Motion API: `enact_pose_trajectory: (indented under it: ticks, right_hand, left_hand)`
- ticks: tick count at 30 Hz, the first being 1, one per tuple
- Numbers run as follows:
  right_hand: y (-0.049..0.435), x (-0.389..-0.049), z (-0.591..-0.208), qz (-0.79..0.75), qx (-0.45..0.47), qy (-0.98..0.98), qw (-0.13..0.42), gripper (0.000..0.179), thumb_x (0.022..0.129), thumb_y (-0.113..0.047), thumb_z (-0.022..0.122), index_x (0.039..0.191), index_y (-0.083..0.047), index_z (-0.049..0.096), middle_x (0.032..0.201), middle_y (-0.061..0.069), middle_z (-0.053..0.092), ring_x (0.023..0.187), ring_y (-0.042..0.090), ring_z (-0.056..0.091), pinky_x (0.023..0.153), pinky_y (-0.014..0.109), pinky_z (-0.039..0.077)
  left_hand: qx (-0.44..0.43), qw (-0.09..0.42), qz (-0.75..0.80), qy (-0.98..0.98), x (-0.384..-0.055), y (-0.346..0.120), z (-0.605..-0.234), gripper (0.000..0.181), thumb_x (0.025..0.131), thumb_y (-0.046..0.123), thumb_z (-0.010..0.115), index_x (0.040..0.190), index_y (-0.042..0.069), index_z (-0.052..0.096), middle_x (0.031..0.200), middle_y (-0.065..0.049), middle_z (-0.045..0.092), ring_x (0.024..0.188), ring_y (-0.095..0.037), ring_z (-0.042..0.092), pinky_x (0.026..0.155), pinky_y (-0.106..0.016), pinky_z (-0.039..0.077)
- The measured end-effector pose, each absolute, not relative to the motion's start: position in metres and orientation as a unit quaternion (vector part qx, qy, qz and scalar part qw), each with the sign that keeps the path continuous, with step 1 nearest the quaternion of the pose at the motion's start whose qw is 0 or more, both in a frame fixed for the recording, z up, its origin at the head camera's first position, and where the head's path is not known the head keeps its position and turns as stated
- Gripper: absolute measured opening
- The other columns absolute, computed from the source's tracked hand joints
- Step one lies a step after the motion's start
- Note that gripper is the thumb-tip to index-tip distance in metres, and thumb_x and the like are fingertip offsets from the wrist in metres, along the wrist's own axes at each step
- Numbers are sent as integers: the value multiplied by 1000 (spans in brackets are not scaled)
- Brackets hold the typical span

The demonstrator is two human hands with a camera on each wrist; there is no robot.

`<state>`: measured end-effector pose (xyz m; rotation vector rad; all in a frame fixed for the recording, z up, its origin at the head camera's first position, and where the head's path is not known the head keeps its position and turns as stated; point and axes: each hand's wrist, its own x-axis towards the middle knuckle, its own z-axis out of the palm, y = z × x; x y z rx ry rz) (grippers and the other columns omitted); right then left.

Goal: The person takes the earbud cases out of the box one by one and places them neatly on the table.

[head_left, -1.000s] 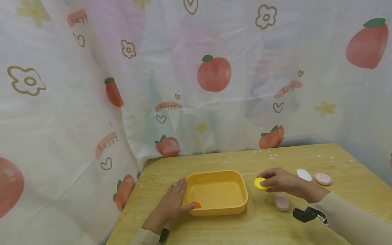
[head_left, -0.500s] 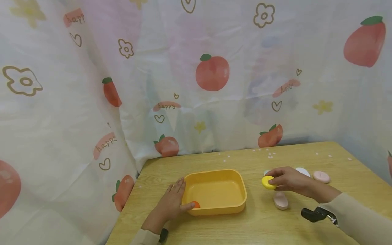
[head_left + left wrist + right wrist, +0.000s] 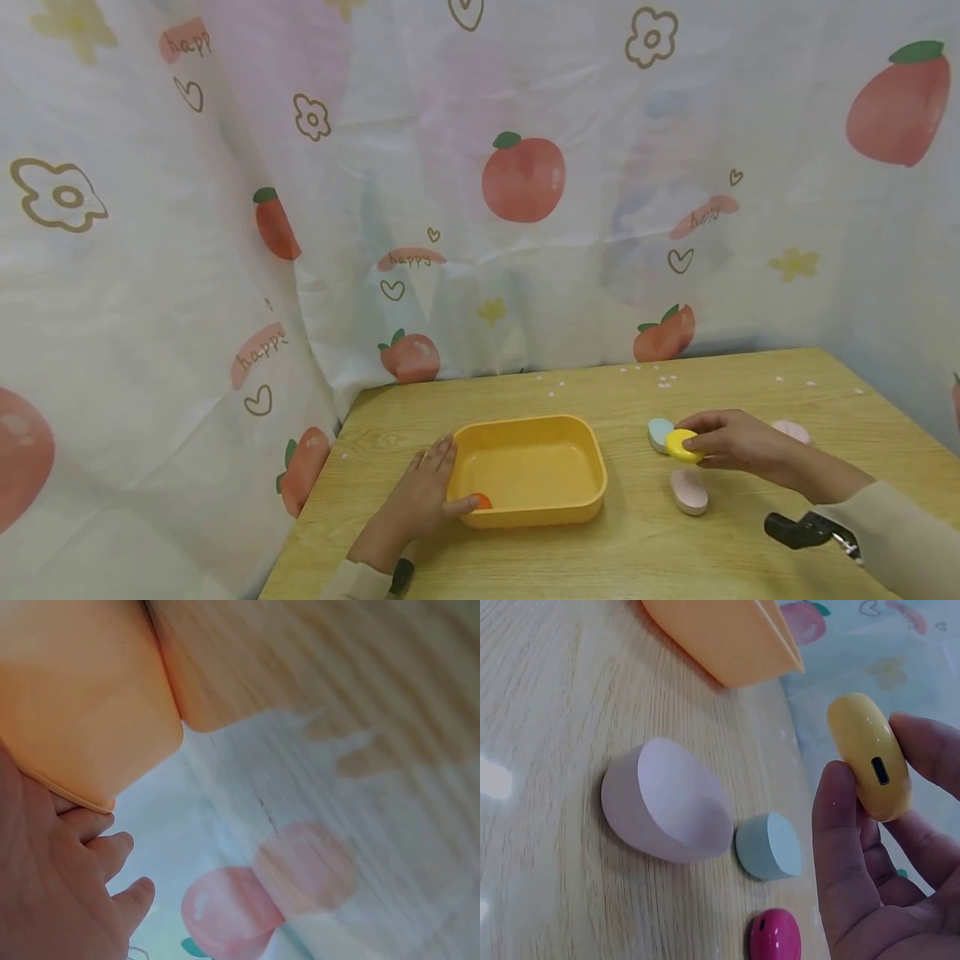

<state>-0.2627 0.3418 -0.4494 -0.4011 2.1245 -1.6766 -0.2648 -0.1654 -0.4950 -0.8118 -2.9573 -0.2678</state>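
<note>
My right hand (image 3: 738,442) pinches a glossy yellow earbud case (image 3: 682,446) between thumb and fingers, and a dark charging port shows on the case's side in the right wrist view. Beside it in the head view lies a mint oval case (image 3: 659,434). Nearer the person is a pale pink oval case (image 3: 689,492). My left hand (image 3: 422,496) rests against the left end of a yellow-orange tray (image 3: 536,518), fingers along the outside and thumb over the near corner. A small orange object (image 3: 482,502) lies inside the tray, partly hidden by its wall.
Behind my right hand lies another pink rounded case (image 3: 792,431). A magenta case (image 3: 775,936) with a port shows low in the right wrist view. Small white specks dot the wooden table's (image 3: 517,567) far side. A fruit-printed curtain (image 3: 525,292) stands behind.
My right hand has moved rightward with the yellow case, uncovering the mint case and covering a white one. My left hand and the tray have stayed put.
</note>
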Motion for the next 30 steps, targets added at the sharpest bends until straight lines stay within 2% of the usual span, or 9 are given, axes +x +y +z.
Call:
enact_pose_trajectory:
  ticks: [4,12,21,30]
  right_hand:
    - [350,-262,-449,-605,-147,755,206,51,100,-14,56,135,18,39,118,12,58,104,22,61,89,39,52]
    - [365,-265,-448,-598,-134,766,196,58,99,-16,58,138,19,34,123,12,56,104,19,61,88,37,52]
    - [383,-264,-448,-605,-121,762,196,54,99,-14,57,136,20,36,123,10,54,103,18,62,88,38,52]
    - [390,-259,-451,-626,-110,746,201,52,100,-11,55,136,21,35,116,7,57,100,17,64,88,38,52]
  left_hand:
    - [-269,36,-84,-959,-264,-165,-494,100,91,73,39,154,-2,17,160,-17,14,146,-28,14,114,-53,16]
    - [-270,37,-83,-958,-263,-164,-493,100,91,73,38,154,-2,17,160,-16,14,146,-29,13,114,-53,16]
    - [-267,32,-86,-959,-263,-163,-492,101,90,75,36,154,-2,18,160,-16,13,146,-29,13,114,-52,15]
    - [-269,33,-85,-959,-263,-164,-491,100,91,73,39,153,-3,19,159,-17,16,146,-29,15,114,-53,17]
